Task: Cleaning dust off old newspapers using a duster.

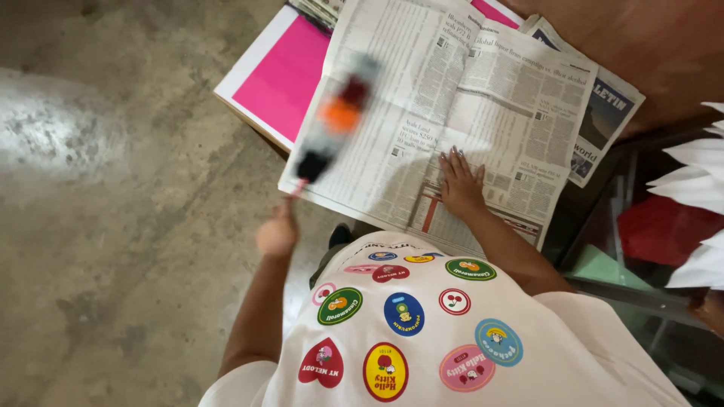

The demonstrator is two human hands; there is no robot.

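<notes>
Motion-blurred multicoloured duster [335, 120] with black, orange, dark red and grey bands on thin pink handle: raised tilted over left half of newspaper. Open printed newspaper spread [452, 98]: lying flat, centre fold visible, overlapping pink-faced white board edge.

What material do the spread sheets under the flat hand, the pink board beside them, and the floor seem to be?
Sheets: thin matte newsprint, creased, densely printed. Pink board: probably smooth card, white-edged. Floor: likely polished concrete, mottled grey with a glare patch.
</notes>
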